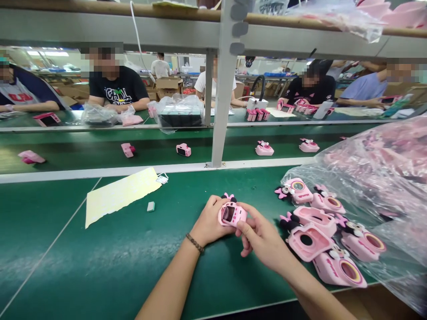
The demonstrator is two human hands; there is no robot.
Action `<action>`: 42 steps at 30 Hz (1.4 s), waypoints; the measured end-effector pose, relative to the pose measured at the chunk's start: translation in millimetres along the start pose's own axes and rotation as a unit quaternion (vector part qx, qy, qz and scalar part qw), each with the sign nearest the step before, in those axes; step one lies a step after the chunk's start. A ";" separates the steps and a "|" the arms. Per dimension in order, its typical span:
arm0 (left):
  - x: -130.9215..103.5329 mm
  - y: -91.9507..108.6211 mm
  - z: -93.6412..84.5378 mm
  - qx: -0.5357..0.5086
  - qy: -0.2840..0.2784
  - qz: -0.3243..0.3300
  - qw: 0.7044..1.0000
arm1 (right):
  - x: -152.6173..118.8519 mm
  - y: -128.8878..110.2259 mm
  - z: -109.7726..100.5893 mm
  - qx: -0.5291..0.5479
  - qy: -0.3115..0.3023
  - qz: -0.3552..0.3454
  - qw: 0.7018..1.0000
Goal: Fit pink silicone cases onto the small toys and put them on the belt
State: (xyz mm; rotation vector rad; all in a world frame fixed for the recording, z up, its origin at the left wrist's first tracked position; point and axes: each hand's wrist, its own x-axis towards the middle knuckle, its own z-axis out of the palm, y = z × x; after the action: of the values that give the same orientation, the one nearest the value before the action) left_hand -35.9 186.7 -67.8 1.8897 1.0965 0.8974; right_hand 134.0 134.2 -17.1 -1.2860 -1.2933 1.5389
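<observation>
**Factory hall, rows of green benches**

Green workbench (110,284) in front, pale seam (50,246) slanting across its left part. White rail (66,173) along its far edge; pale post (220,111) rises there past a grey overhead beam (100,26). Green lane (83,149) beyond the rail, then second green bench (142,119). Cardboard boxes (169,83), more tables (271,74) farther back, blurry. Lit ceiling lamps (55,54) past the far edge, left; sheen on workbench's left half.

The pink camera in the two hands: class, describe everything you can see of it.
The pink camera looks plastic, with a rounded body. Its back faces the viewer, showing a dark, squarish screen and darker pink buttons. Black ears and a pink bow rise from its top. The left hand grips its left end; the right hand holds its right end, over the green worktop.
</observation>
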 end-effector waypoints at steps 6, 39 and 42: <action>0.7 -0.2 -5.3 -0.014 -0.016 -0.003 1.000 | 7.2 7.4 -13.6 0.047 -0.080 -0.016 0.996; -5.5 8.7 2.2 0.125 0.072 0.050 0.988 | 53.6 17.0 -26.9 0.098 -0.029 0.004 0.995; -4.6 8.2 3.6 0.134 0.066 0.063 0.987 | 50.4 16.9 -28.6 0.148 -0.026 0.023 0.988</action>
State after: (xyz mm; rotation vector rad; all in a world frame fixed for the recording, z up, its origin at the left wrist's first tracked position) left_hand -31.6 178.8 -63.2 2.1663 1.2380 0.9979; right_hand 151.4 184.9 -44.8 -1.0985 -1.0253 1.7335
